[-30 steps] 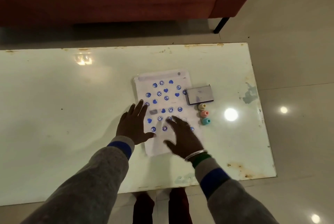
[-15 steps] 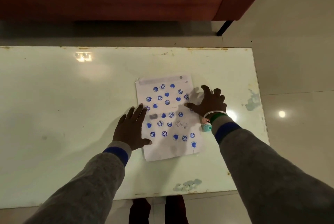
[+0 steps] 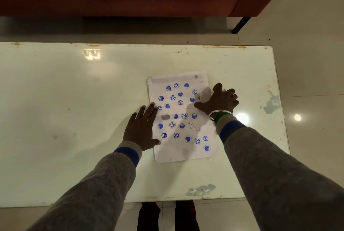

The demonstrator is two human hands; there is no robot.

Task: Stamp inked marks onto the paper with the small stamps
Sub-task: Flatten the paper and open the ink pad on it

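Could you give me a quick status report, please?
Left hand flat on paper edge. Right hand over ink pad, grip unclear. No stamps in view.

White paper [image 3: 184,108] flat on the desk [image 3: 74,109], right of centre, long edges running near to far, slightly skewed. Dotted with loose rows of blue stamped marks: solid hearts, smiley faces and ringed round signs. Two faint, nearly inkless smileys toward the right edge. Grey blurred strip along the far edge; near strip unmarked. Left edge touched by the flat fingers and thumb of the left hand [image 3: 141,128]. Corner of a grey ink pad [image 3: 204,95] at the paper's right edge, mostly covered by the right hand [image 3: 220,103].
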